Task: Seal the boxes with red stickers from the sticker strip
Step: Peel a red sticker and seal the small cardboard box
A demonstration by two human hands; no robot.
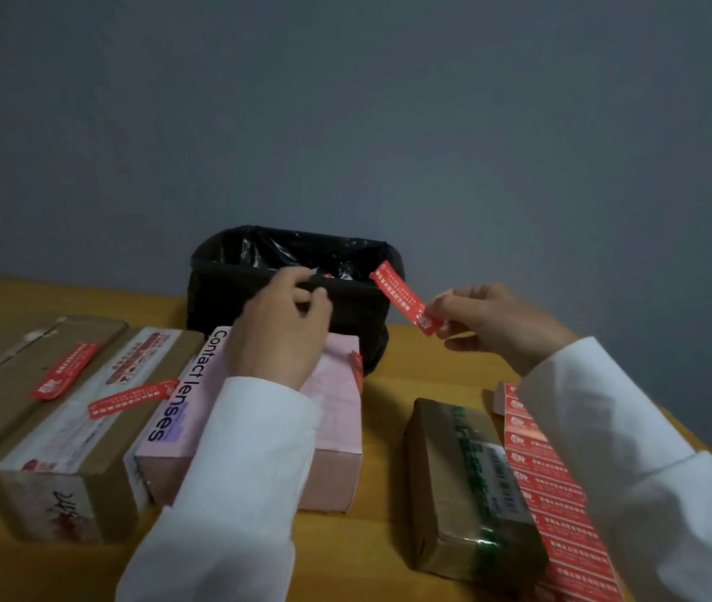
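— Grey wall, yellow table. Where's the sticker?

— Pinched by one end in the right hand, over the bin. Light, floppy, probably tacky, so hold the tip.

— Left hand?

— Curled above the pink box, seemingly gripping nothing. Brown box and strip lie beside

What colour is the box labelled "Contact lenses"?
Pale pink, with dark lettering on its top; the box labelled "Contact lenses" shows in the head view, partly covered by the left hand.

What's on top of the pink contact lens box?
The left hand and sleeve cover much of the pink box; a red sticker shows at its far right edge. Anything beneath the hand is hidden.
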